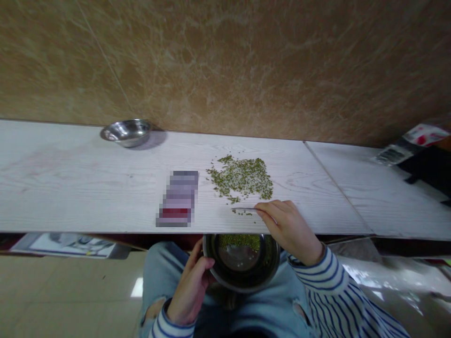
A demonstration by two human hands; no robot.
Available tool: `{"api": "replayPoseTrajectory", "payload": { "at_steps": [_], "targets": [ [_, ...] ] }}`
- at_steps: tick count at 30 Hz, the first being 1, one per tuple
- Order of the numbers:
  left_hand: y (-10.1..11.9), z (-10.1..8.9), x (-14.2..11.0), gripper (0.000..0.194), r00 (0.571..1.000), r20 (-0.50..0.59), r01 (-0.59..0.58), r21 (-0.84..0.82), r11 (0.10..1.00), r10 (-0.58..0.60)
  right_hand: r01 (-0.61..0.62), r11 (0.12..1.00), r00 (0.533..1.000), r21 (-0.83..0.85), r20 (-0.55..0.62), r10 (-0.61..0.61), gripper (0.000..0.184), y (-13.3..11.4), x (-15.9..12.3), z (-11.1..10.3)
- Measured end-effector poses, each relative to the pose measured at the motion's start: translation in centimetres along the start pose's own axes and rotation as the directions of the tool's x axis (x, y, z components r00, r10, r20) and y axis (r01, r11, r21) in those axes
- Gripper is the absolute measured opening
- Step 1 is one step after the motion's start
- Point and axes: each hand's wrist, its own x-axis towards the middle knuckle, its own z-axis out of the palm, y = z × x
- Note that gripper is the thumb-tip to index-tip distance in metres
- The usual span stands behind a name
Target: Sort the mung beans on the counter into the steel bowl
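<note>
Green mung beans (243,176) lie spread in a loose patch on the white wood-grain table (88,197). With closed fingers, my right hand (287,227) holds a thin metal utensil (244,208) low over the tabletop, just in front of the patch; its exact kind does not show. A few stray beans lie beside it. Below the table's front edge, my left hand (193,284) grips the left rim of a steel bowl (243,286) over my lap. More mung beans are gathered on the far side inside that bowl, partly hidden by the table edge.
A second steel bowl (127,133) stands at the back left by the marbled wall. A blurred-out phone-like rectangle (178,199) lies left of the beans. At the far right are a clear plastic package (405,145) and a black object (431,166).
</note>
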Motion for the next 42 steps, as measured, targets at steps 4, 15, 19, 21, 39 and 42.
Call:
{"api": "replayPoseTrajectory", "payload": {
  "at_steps": [4, 15, 19, 21, 39, 42],
  "targets": [
    [-0.1, -0.1, 0.1, 0.055, 1.000, 0.007, 0.003, -0.005, 1.000, -0.003, 0.028, 0.999, 0.997, 0.047, 0.068, -0.032, 0.018, 0.4, 0.2, -0.7],
    [-0.5, 0.5, 0.2, 0.056, 0.999, 0.044, 0.002, 0.007, 1.000, -0.002, 0.002, 1.000, 1.000, 0.005, 0.001, -0.002, 0.019, 1.3, -1.6, -1.7],
    [-0.9, 0.8, 0.2, 0.054, 0.997, 0.075, 0.022, 0.016, 1.000, -0.024, -0.107, 0.982, 0.985, -0.154, -0.148, 0.084, 0.020, 1.4, -3.4, -2.0],
    [-1.2, 0.9, 0.2, 0.054, 0.997, 0.074, 0.027, 0.011, 1.000, -0.028, -0.134, 0.968, 0.981, -0.210, -0.164, 0.100, 0.021, 1.3, -4.1, -2.0],
    [-1.5, 1.2, -0.3, 0.052, 0.995, 0.099, 0.007, -0.007, 1.000, -0.007, -0.097, 0.985, 0.992, -0.142, -0.096, 0.084, 0.018, -4.9, -3.3, 0.3],
    [-1.3, 0.8, -0.5, 0.051, 0.994, 0.107, 0.005, 0.011, 1.000, -0.007, -0.082, 0.993, 0.994, -0.085, -0.078, 0.075, 0.018, -5.1, -3.3, 0.1]
  ]
}}
